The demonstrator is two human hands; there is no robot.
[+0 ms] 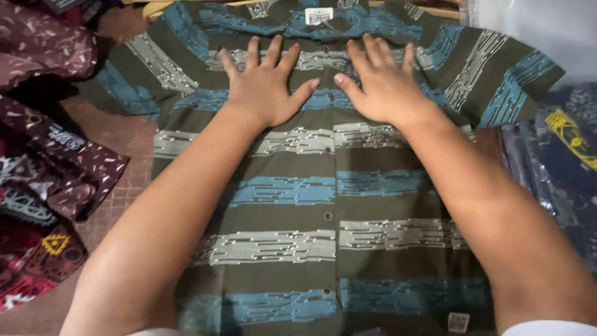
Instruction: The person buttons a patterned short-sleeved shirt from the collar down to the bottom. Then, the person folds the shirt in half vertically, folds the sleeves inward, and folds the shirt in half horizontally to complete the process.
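**Pressing a striped shirt flat, both palms down**

Pressing down on the shirt (311,186) with both hands, that's basically the whole scene. Left hand (266,84) is spread wide, fingers fanned, palm flat on the cloth, gripping nothing. Right hand (382,84) sits just beside it, same deal: open, flat, fingers pointing away from the body, holding nothing. The thumbs nearly meet over the button line, but I can't tell if they actually touch.

The shirt lies face up under both palms and runs back along the forearms toward the body. It's dark olive with blue and pale grey bands, buttoned up. Just past the fingertips is the collar with a small white label (319,15).

Off to the left hand's outer side there's a heap of maroon patterned clothes (43,155). On the right hand's outer side, dark bagged garments (559,149), one with a yellow print.
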